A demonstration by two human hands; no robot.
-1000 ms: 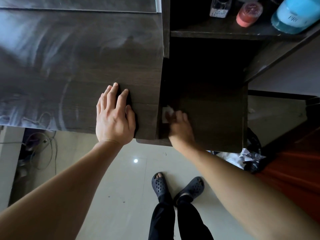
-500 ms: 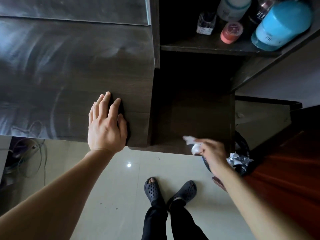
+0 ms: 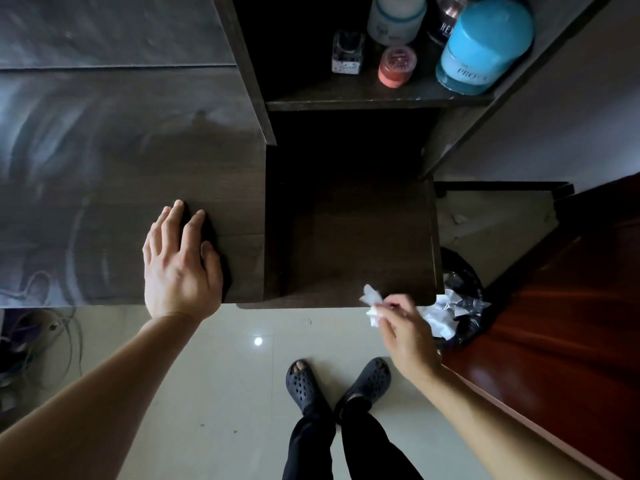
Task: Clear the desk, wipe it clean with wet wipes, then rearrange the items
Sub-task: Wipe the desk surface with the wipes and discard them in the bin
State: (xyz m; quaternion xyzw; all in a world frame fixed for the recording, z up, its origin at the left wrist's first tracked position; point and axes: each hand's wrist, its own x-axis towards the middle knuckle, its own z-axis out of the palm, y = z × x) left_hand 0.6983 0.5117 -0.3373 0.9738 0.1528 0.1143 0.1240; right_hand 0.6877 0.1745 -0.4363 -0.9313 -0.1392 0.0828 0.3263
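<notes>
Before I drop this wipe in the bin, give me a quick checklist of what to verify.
1. Wipe held in right hand: ok.
2. Hand over the bin: not ok, it is left of the bin.
3. Bin has room: cannot tell, crumpled paper shows on top.
4. Left hand flat on the desk: ok.
5. Desk cleared: ok.
6. Desk dry: cannot tell, streaks show.

The right hand (image 3: 405,327), which a second ago pressed the wet wipe (image 3: 372,304) onto the lower shelf (image 3: 349,237), has withdrawn past that shelf's front edge and now pinches the crumpled wipe in the air, near the waste bin (image 3: 460,306).
</notes>
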